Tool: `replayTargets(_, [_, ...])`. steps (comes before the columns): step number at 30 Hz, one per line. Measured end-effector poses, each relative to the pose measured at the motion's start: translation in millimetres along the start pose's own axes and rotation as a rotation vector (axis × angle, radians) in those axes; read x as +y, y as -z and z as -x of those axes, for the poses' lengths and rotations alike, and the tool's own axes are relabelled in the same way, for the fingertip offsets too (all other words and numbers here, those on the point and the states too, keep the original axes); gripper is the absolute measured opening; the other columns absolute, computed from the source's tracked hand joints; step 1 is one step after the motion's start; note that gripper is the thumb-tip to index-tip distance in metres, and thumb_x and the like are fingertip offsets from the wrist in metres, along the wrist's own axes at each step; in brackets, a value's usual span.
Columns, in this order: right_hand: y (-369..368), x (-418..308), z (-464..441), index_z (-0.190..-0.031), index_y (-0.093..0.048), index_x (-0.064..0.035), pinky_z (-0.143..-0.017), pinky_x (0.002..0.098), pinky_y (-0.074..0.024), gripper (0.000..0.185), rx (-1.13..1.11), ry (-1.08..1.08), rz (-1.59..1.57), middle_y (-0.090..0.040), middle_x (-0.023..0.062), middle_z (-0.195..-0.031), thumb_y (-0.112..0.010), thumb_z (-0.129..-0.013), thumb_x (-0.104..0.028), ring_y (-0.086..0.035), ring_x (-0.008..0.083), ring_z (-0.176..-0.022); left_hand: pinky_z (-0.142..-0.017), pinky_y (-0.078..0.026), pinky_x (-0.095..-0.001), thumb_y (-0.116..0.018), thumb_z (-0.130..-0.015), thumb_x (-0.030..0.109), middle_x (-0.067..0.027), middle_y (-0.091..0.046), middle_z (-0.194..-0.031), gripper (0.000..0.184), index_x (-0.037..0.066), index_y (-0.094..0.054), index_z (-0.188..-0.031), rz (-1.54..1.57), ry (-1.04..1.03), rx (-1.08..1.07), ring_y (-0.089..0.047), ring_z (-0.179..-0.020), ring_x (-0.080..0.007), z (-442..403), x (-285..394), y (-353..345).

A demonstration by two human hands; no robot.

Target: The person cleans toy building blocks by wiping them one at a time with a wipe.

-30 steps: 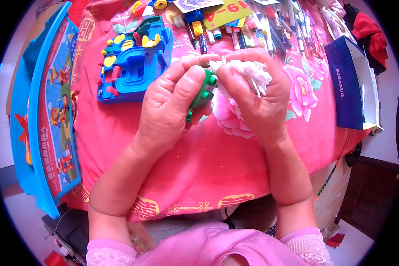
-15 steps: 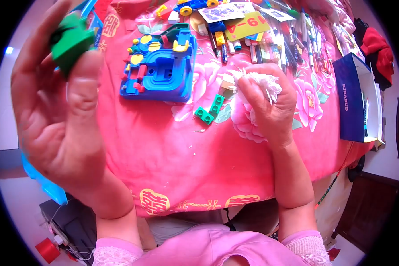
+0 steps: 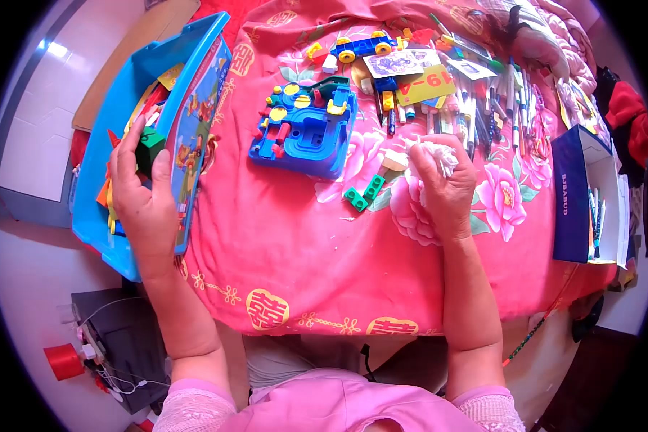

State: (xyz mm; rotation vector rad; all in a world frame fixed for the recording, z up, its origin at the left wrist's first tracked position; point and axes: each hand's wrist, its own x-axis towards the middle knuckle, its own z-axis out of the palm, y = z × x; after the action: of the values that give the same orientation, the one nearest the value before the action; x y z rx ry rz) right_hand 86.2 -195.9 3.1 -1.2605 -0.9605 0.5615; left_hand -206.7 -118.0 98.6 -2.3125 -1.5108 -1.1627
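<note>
My left hand (image 3: 142, 209) is over the near side of a light-blue bin (image 3: 104, 219), its fingers and thumb closed around a green toy block (image 3: 150, 148). Mixed colourful toy pieces lie in the bin beneath it. Crumpled white tissue (image 3: 439, 157) is bunched in the closed fingers of my right hand (image 3: 450, 194), above the flowered bedspread. Just left of that hand lie a cream block (image 3: 394, 161) and two green building bricks (image 3: 364, 193). Between my hands stands a blue toy base (image 3: 306, 137) with yellow and red parts.
Many pens and markers (image 3: 500, 108) are spread at the back right, near picture cards (image 3: 403, 63) and a yellow card (image 3: 425, 85). A blue toy car chassis (image 3: 365, 47) is at the back. A dark-blue box (image 3: 572, 194) holding pens stands at the right edge.
My left hand has moved down and away from the camera with the green block, to the bin. The view has shifted left, bringing the bin into sight. My right hand still grips the tissue.
</note>
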Motion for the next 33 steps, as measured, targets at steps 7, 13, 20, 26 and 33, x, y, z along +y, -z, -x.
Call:
replayTargets(7, [2.5, 0.1, -2.0, -0.088, -0.057, -0.0022, -0.057, 0.0198, -0.044, 0.015, 0.015, 0.08, -0.036, -0.06, 0.0014, -0.074, -0.065, -0.079, -0.011, -0.055, 0.0052, -0.068, -0.079, -0.049, -0.0314, -0.045, -0.092, 0.02, -0.0134, -0.05, -0.116, 0.033, 0.009, -0.046, -0.123, -0.112, 0.116, 0.054, -0.053, -0.106, -0.0214, -17.9, -3.9, 37.2])
replayTargets(13, [7.5, -5.4, -4.4, -0.086, -0.058, -0.0012, -0.055, 0.0202, -0.0446, 0.015, 0.047, 0.093, -0.023, -0.062, 0.0026, -0.072, -0.066, -0.078, -0.011, -0.056, 0.0055, -0.065, -0.083, -0.047, -0.034, -0.041, -0.093, 0.023, -0.0145, -0.051, -0.112, 0.036, 0.008, -0.043, -0.125, -0.378, -0.1, -0.069, -0.052, -0.107, -0.0232, -27.8, -44.6, 29.2])
replayTargets(20, [8.7, -0.1, -6.2, -0.086, -0.058, -0.0016, -0.056, 0.0207, -0.0452, 0.015, 0.057, 0.125, -0.055, -0.062, 0.0035, -0.072, -0.066, -0.078, -0.011, -0.057, 0.0059, -0.065, -0.074, -0.047, -0.0306, -0.057, -0.083, 0.007, -0.0108, -0.058, -0.097, 0.025, 0.002, -0.056, -0.107, 0.342, -0.271, -0.127, -0.057, -0.088, -0.0219, 19.3, 59.8, -21.8])
replayTargets(26, [8.8, 3.0, -7.0, -0.086, -0.059, -0.0018, -0.055, 0.0205, -0.0454, 0.016, 0.079, 0.108, -0.058, -0.062, 0.0033, -0.071, -0.067, -0.077, -0.012, -0.057, 0.0058, -0.065, -0.071, -0.045, -0.0347, -0.064, -0.075, 0.012, -0.0126, -0.055, -0.092, 0.029, 0.001, -0.057, -0.102, 0.318, -0.242, -0.45, -0.055, -0.082, -0.0281, 73.4, 111.3, -113.3])
replayTargets(33, [0.8, -3.7, -0.2, -0.084, -0.057, -0.0025, -0.053, 0.0214, -0.0455, 0.014, 0.014, 0.13, -0.062, -0.06, 0.0023, -0.067, -0.066, -0.077, -0.011, -0.056, 0.0059, -0.061, -0.06, -0.045, -0.0307, -0.064, -0.076, 0.015, -0.0087, -0.055, -0.079, 0.028, 0.001, -0.056, -0.099, 0.569, -0.185, -0.448, -0.054, -0.067, -0.0217, 79.6, 107.8, -142.5])
